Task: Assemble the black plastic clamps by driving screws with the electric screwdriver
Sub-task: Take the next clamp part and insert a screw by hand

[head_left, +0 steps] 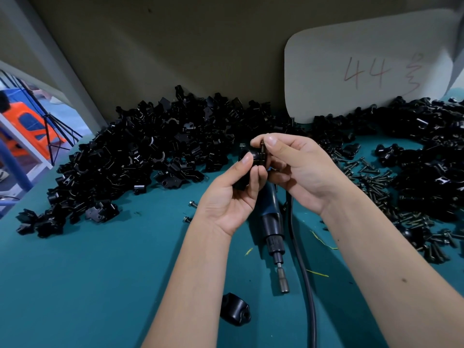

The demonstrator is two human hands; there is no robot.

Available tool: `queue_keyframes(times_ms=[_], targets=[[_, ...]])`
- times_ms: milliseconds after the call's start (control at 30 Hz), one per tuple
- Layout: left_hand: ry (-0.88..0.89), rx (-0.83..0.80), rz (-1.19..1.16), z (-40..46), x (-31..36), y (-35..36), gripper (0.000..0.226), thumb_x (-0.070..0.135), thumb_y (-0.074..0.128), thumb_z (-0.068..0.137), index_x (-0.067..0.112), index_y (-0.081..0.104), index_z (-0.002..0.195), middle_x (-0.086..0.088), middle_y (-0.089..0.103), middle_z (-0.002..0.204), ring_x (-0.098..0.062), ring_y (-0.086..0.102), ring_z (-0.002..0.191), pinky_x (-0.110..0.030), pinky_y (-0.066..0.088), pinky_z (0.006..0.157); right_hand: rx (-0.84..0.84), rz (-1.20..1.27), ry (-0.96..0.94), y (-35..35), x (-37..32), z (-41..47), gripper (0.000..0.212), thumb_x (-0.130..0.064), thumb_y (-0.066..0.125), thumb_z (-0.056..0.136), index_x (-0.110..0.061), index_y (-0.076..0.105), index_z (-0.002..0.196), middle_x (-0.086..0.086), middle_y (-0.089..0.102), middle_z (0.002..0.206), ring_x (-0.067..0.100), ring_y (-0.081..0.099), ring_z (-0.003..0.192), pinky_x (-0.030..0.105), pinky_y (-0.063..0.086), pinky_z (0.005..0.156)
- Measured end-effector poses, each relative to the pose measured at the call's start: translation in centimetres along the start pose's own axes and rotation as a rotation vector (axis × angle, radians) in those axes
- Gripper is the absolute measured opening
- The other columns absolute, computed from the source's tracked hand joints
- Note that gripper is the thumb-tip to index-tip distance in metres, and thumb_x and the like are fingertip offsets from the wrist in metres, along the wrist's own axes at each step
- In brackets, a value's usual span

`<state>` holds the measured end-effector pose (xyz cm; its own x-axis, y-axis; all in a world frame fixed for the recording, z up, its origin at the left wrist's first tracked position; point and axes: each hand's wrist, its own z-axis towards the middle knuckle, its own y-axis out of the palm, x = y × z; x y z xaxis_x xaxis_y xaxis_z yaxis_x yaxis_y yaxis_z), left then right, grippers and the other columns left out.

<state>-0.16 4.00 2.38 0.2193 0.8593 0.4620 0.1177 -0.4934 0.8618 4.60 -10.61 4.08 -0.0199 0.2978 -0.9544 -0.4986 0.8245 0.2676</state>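
Behind the teal bench a white card reads "44", while my left hand grips a clamp and my right hand pinches a screw.

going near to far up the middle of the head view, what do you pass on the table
Lone black clamp piece → electric screwdriver, tip pointing toward the camera → left hand and right hand holding a clamp with a screw → pile of black clamp parts → white card marked 44.
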Motion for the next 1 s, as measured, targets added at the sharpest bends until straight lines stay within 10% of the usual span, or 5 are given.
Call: queue_keyframes(times_ms=[167,333,500,667,1000], targets=[[-0.002,0.022,0.064,0.19,-0.24,0.13,0.044,0.002,0.088,0.055,-0.002,0.071,0.096,-0.019,0.066,0.100,-0.020,0.071,0.068,-0.017,0.058,0.055,0.079,0.021,0.016,0.14,0.30,0.15,0.024,-0.033,0.079,0.079,-0.021,0.061,0.069,-0.005,0.044,0.064,0.004,0.039,0.052,0.016,0.030,0.046],[0.005,0.025,0.012,0.27,0.06,-0.21,0.014,0.002,0.077,0.075,-0.002,0.075,0.088,-0.019,0.067,0.098,-0.021,0.070,0.067,-0.017,0.058,0.055,-0.001,0.082,0.010,-0.27,-0.21,-0.08,0.025,-0.029,0.065,0.097,-0.011,0.077,0.110,-0.002,0.057,0.080,0.006,0.042,0.063,0.019,0.034,0.053],[0.018,-0.002,0.052,0.18,-0.05,-0.07,0.025,0.000,0.082,0.068,-0.003,0.075,0.093,-0.018,0.067,0.095,-0.020,0.071,0.068,-0.017,0.058,0.056,0.064,0.015,-0.038,0.37,-0.12,0.13,0.014,-0.021,0.076,0.084,-0.013,0.066,0.079,-0.002,0.052,0.068,0.008,0.041,0.056,0.018,0.030,0.046],[0.050,0.028,0.022,0.28,0.25,-0.31,0.019,0.002,0.078,0.073,-0.002,0.075,0.092,-0.019,0.067,0.101,-0.019,0.071,0.068,-0.017,0.058,0.057,-0.002,0.077,-0.024,0.13,0.02,0.09,0.017,-0.018,0.066,0.096,-0.011,0.078,0.105,0.001,0.053,0.074,0.008,0.043,0.063,0.017,0.038,0.049],[0.216,-0.042,0.213,0.58,-0.23,-0.64,0.027,0.006,0.083,0.070,0.008,0.064,0.090,-0.005,0.069,0.079,-0.012,0.071,0.070,-0.015,0.058,0.064,0.119,0.044,0.015,0.44,0.12,0.58,0.011,-0.024,0.079,0.082,-0.019,0.075,0.073,0.003,0.063,0.072,0.014,0.046,0.058,0.017,0.044,0.049]])
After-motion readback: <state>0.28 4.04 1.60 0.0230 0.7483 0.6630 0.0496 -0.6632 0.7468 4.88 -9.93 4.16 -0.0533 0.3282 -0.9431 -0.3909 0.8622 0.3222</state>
